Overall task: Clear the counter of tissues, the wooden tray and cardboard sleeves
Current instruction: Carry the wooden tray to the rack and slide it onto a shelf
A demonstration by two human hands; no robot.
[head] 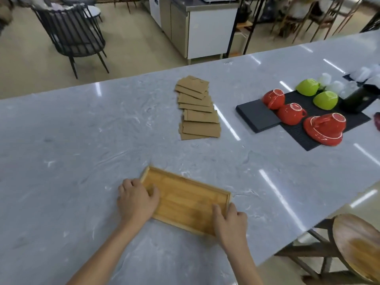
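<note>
Bench point(82, 140): pale marbled top, runs left to right; far edge faces the room, right end drops off beside a wooden stool point(355, 243).
Wooden tray point(185, 199): empty, flat on the bench close to the near side, turned at a slant, left end further away than the right end.
Left hand point(136, 199): over the tray's left short edge, fingers curled round the rim, thumb inside on the tray floor; clasping the tray.
Right hand point(230, 220): on the tray's near right corner, thumb inside the tray, fingers wrapped round the outer rim; clasping the tray.
Cardboard sleeves point(198, 112): flat brown pieces overlapping in a loose row, mid-bench, beyond the tray and well apart from it; far end near the bench's far edge.
Tissues: can't pick any out.
Black mat point(308, 138): right of the sleeves, clear gap between; carries upturned red cups point(290, 114) and green cups point(324, 99).
Dark slab point(258, 116): on the mat's left corner.
Open room: wide bare bench left of the tray and sleeves; bare strip between tray and sleeves; bare stretch right of the tray up to the bench end.
Background: black chair point(72, 33) and steel cabinet point(195, 27) on the floor beyond the far edge.
</note>
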